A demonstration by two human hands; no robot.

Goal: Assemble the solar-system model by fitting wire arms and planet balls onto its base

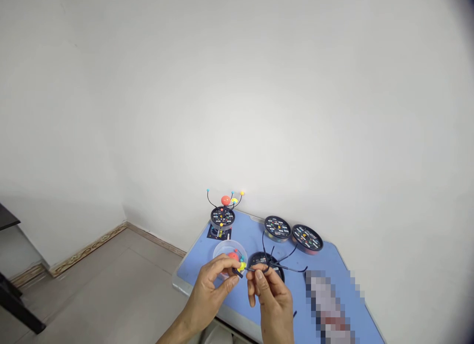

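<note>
My left hand (212, 284) is closed in a pinch on a small yellow ball (242, 266) just above a clear bowl (222, 249) that holds red, yellow and teal balls. My right hand (267, 290) pinches the near end of a thin black bent rod (281, 268) whose tip meets the yellow ball. Under the hands sits a black round base (263, 259) with several black rods rising from it.
A blue table (244, 233) stands against a white wall. At its back stands a finished model (223, 213) with coloured balls on curved rods, on a black card. Two more black round bases (277, 227) (307, 237) lie at the right. A blurred patch covers the near right.
</note>
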